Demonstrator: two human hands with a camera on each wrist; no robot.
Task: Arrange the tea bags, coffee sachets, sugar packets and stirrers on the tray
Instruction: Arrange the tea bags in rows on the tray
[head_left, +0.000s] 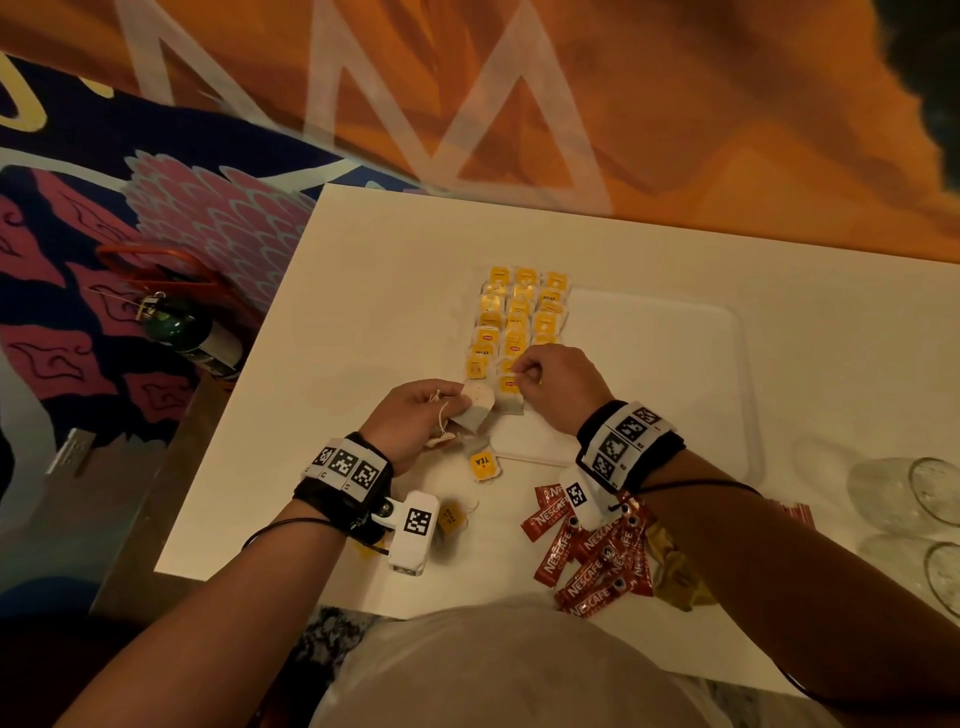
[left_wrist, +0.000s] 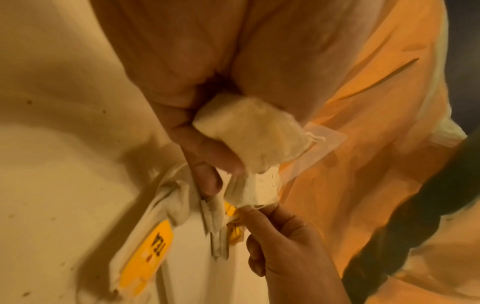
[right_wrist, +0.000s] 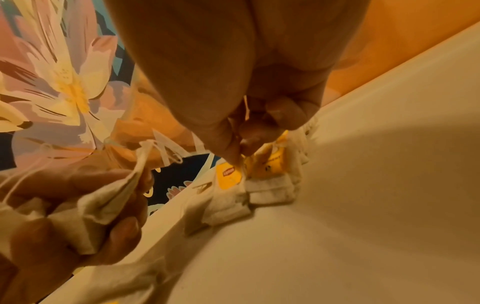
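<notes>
The white tray (head_left: 675, 332) lies on the white desk (head_left: 363, 291), and all places here are given from this tray. On its left part, yellow-tagged tea bags (head_left: 519, 317) lie in three close rows. At the near end of these rows the right hand (head_left: 558, 387) pinches, between thumb and fingertips, the yellow tag of the last tea bag (head_left: 510, 395), which rests on the tray. Just left of the tray's near-left corner, the left hand (head_left: 415, 421) has its fingers curled round a bunch of loose tea bags (head_left: 475, 408) with hanging strings. Just in front of this corner one tea bag with the word TEA (head_left: 483, 464) lies on the desk. In front of the tray's near edge red Nescafe coffee sachets (head_left: 592, 556) lie in a heap, touching some brown-yellow packets (head_left: 675, 571). To the right of the tray stand clear glasses (head_left: 909, 499).
</notes>
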